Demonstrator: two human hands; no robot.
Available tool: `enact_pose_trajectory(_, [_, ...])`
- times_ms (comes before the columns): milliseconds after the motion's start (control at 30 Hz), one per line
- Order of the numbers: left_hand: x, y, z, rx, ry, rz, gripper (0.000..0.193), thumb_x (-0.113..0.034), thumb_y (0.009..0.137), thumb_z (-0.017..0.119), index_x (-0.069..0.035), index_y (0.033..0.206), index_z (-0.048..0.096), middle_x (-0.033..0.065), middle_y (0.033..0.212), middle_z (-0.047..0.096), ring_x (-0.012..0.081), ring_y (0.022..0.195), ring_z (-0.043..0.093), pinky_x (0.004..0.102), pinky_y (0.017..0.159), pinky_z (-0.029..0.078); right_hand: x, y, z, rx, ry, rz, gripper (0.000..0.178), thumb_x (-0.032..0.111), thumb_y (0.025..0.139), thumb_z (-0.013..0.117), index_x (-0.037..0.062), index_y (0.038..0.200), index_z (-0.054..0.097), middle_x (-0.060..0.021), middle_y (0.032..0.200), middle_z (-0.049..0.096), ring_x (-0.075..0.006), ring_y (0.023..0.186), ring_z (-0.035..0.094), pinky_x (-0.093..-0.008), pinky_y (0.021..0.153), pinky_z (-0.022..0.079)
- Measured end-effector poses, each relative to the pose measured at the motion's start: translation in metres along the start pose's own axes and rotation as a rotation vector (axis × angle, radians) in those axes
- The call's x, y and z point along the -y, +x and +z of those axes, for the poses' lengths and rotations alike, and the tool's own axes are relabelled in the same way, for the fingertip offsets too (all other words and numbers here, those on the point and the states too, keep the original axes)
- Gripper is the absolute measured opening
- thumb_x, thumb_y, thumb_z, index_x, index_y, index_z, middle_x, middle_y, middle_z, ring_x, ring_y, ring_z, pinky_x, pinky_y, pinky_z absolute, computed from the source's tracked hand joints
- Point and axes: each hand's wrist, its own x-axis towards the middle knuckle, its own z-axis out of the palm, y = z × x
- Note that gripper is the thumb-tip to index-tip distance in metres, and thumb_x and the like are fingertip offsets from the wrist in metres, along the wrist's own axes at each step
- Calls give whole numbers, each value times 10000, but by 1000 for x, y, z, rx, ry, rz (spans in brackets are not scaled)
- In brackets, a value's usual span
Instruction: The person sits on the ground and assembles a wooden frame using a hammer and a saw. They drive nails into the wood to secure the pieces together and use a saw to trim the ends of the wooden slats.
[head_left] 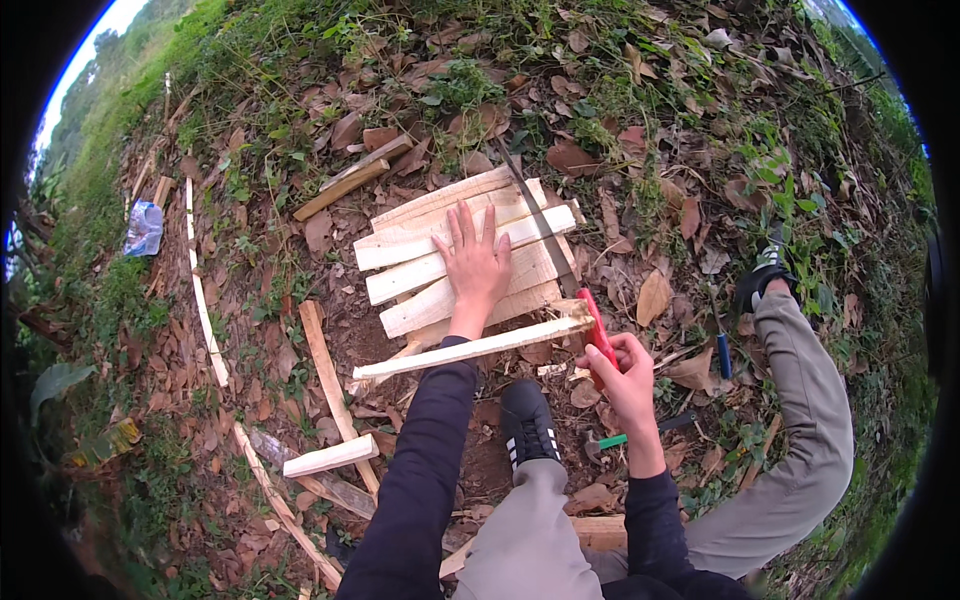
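Flat and with fingers spread, my left hand (pixel 474 262) presses on a row of pale wooden slats (pixel 440 302) lying side by side on the ground. My right hand (pixel 624 378) is closed round the red handle (pixel 597 335) of a handsaw. The saw's dark blade (pixel 540 218) slants up and left across the right ends of the slats; whether its teeth are in the wood I cannot tell. A narrow wooden strip (pixel 470 349) runs nearer to me, across my left wrist area, its right end beside the saw handle.
A hammer with a green and black handle (pixel 640 434) lies right of my shoe (pixel 529 420). A blue-handled tool (pixel 723 355) stands near my right leg. Loose wood includes a short block (pixel 331 456), a long board (pixel 338 380) and offcuts (pixel 355 180). A clear plastic bag (pixel 144 229) lies far left. Leaves cover the ground.
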Motion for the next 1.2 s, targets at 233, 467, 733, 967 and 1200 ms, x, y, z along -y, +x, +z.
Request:
enact_pose_trajectory(233, [9,16,-7,131,40,-24,595,-501,1039,367,-235,1571,360,192,1657,199,391,1538,151,689,1172,116,-12,-3,10,29,-93,-223,150,130,967,682,7,1005,605,-4,829,640,-49,733,563,-216,654,455])
enact_pose_trajectory(467, [16,21,-12,179,15,-34,593,-501,1036,367,-240,1569,359,192,1653,213,382,1535,174,684,1174,122,-23,3,13,87,-287,-313,281,193,946,713,29,740,613,-29,551,542,-74,493,499,-300,474,381])
enact_pose_trajectory(733, [17,33,-14,314,34,-29,538,-393,1074,337,-256,1593,287,195,1660,180,394,1537,151,696,1167,151,-11,-18,15,-13,-259,-505,265,88,887,707,26,672,566,-118,528,509,-251,422,527,-354,451,385])
enact_pose_trajectory(967, [14,27,-7,300,76,-14,574,-484,1072,312,-263,1600,269,185,1668,156,380,1544,129,684,1172,150,-2,-11,4,2,-268,-415,219,93,872,680,3,691,595,-143,536,520,-255,432,543,-360,470,412])
enact_pose_trajectory(1200, [11,29,-10,304,72,-26,549,-438,1079,327,-272,1598,267,175,1672,148,362,1549,122,680,1176,149,-8,-3,0,-14,-217,-372,151,92,845,661,-10,736,635,-113,533,530,-174,430,491,-340,475,400])
